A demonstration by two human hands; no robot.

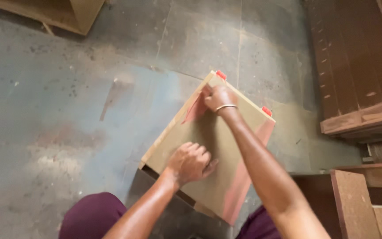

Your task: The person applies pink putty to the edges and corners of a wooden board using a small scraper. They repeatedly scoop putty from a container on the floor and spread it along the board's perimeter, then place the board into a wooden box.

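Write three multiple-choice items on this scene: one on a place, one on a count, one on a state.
1. Where does the right hand rest?
A. near the board's far corner
B. on the floor
C. on the knee

2. How many red clips show on the board's far edge?
A. one
B. two
C. four

3. How is the left hand?
A. spread flat
B. curled, knuckles up
C. lifted clear

Answers: 1 A, the hand sits by the top corner. 2 B, one at each end. 3 B, fingers are folded on the board.

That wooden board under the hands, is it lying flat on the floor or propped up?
Propped up: the board tilts, its near edge raised with dark shadow beneath. The left hand presses its face; the right hand grips near the far edge.
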